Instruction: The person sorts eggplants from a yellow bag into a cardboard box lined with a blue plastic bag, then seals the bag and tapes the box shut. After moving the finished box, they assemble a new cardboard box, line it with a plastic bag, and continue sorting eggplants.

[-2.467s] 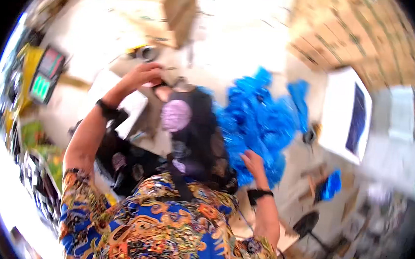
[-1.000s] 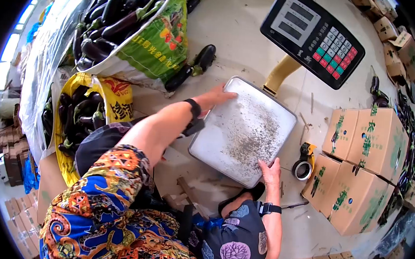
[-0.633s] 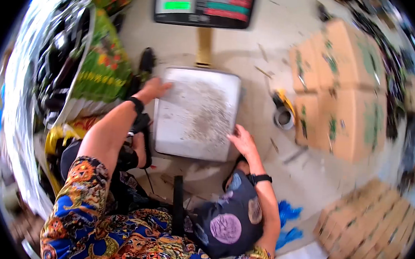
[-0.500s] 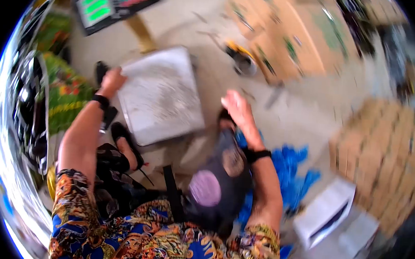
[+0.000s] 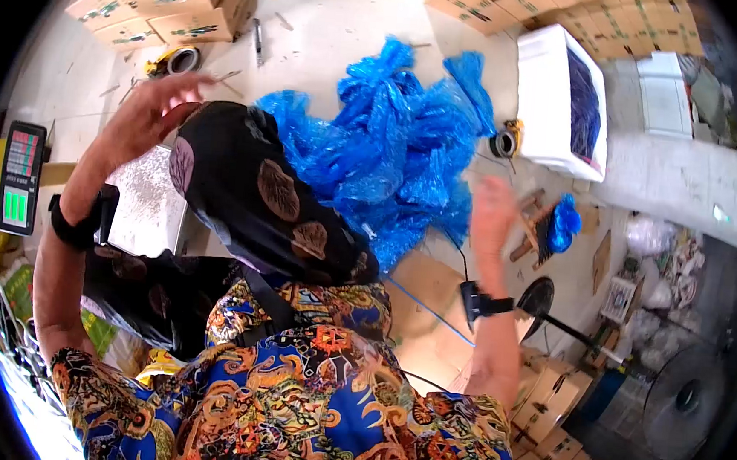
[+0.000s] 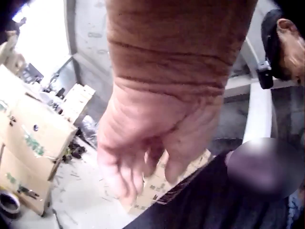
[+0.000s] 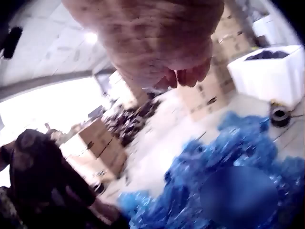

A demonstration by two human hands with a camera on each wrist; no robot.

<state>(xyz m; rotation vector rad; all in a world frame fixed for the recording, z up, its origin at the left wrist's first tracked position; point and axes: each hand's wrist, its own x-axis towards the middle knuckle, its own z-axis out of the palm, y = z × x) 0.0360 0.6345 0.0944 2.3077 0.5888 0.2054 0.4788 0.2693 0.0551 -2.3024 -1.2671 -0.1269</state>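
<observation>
My left hand (image 5: 141,120) is raised beside my bent knee in dark patterned trousers (image 5: 260,188). Its fingers are loosely bent with nothing in them, as the hand (image 6: 157,124) also shows in the left wrist view. My right hand (image 5: 495,217), blurred, hovers right of a heap of crumpled blue plastic bags (image 5: 391,146). In the right wrist view that hand (image 7: 162,43) has loosely curled, bare fingers above the blue bags (image 7: 190,176). The weighing scale's metal platform (image 5: 149,210) lies under my left arm, partly hidden by my leg. Its display (image 5: 20,176) glows green.
Taped cartons (image 5: 179,3) stand at the upper left beside a tape dispenser (image 5: 179,61). A white foam box (image 5: 561,98) with dark contents is at the right, another tape dispenser (image 5: 505,141) near it. A standing fan (image 5: 686,397) is at the lower right.
About a second ago both hands were on the scale platform's edges. They have come off it, and the head view has swung right, bringing the blue bags to the middle.
</observation>
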